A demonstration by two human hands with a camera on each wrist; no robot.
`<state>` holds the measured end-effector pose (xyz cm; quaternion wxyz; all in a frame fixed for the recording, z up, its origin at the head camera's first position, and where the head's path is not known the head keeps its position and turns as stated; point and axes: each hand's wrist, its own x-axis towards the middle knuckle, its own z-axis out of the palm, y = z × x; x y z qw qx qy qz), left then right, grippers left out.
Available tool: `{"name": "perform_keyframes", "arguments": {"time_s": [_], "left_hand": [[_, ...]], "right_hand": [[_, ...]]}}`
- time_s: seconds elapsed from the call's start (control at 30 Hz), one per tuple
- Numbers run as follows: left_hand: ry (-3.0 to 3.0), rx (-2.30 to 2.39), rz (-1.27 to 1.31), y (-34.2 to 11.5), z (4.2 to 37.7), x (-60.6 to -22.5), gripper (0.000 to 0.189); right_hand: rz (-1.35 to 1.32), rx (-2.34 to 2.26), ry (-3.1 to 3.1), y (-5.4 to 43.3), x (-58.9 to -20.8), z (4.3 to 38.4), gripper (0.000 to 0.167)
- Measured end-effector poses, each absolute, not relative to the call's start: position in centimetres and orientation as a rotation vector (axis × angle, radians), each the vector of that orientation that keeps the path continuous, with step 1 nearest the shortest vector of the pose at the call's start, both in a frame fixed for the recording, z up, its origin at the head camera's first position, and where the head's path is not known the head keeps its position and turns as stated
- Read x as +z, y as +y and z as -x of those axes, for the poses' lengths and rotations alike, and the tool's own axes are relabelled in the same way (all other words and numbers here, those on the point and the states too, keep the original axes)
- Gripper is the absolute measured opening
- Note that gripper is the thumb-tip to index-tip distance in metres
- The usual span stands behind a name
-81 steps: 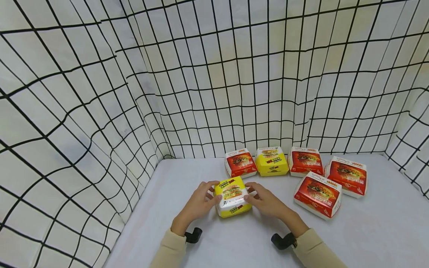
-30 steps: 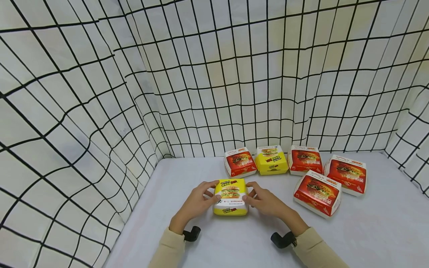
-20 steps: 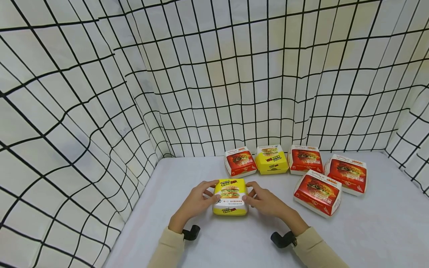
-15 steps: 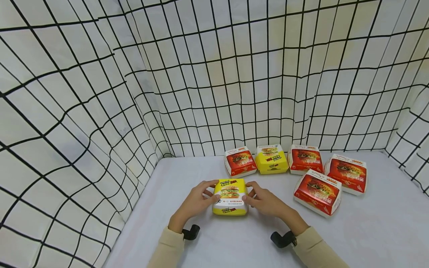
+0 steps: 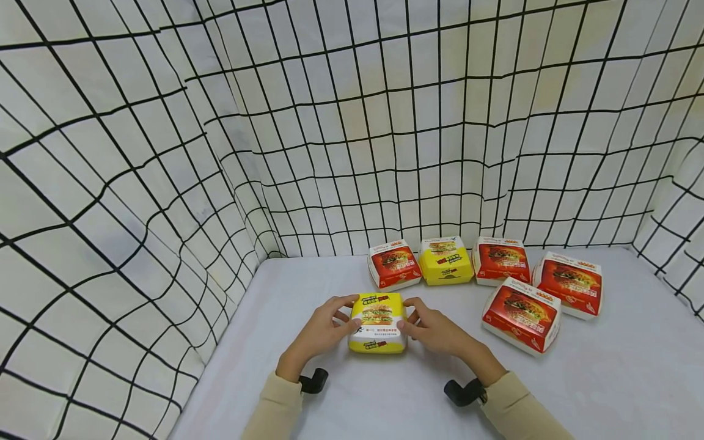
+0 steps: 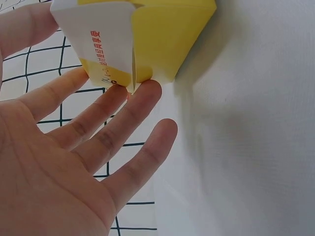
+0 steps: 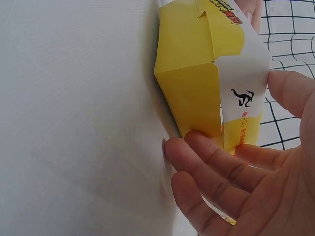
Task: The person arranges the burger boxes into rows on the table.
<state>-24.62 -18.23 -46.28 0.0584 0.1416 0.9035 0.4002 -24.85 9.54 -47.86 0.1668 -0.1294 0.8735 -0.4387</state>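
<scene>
A yellow and white burger box (image 5: 378, 313) with a burger picture on its lid sits on the white table, squared to the front. My left hand (image 5: 326, 327) holds its left side, thumb at the lid's near corner and forefinger at the far corner. On the opposite side my right hand (image 5: 437, 329) grips it the same way. In the left wrist view several fingertips touch the box's side wall (image 6: 160, 44), while the little finger (image 6: 157, 142) stays off it. The right wrist view shows the fingers (image 7: 197, 157) against the yellow wall and the thumb (image 7: 290, 91) at the lid's edge.
Behind stand a red burger box (image 5: 394, 264), a second yellow box (image 5: 446, 261) and another red box (image 5: 501, 261) in a row. Two more red boxes (image 5: 522, 315) lie to the right, close together. Black netting (image 5: 385, 153) over white sheeting rises around the table (image 5: 308, 397).
Earlier the held box was turned askew; my hands have since turned it straight and shifted it slightly left. Over the last second hands and box stay almost still.
</scene>
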Motion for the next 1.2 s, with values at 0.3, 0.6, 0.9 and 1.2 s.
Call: {"name": "perform_keyframes", "arguments": {"time_s": [0.3,0.6,0.9,1.2], "left_hand": [[2.726,1.217,-0.429,-18.3,24.6,-46.0,0.058],[2.719,1.214,-0.421,-18.2,24.2,-45.6,0.057],[2.870,1.181,-0.407,-18.0,24.3,-45.2,0.049],[2.976,1.301,-0.440,-18.0,24.3,-44.1,0.040]], "right_hand": [[0.365,-1.250,2.483,9.5,-47.7,24.9,0.062],[0.364,-1.272,2.465,10.3,-47.5,24.9,0.063],[0.393,-1.297,2.482,11.2,-47.3,25.4,0.064],[0.389,-1.356,2.506,11.7,-46.7,25.8,0.062]]}}
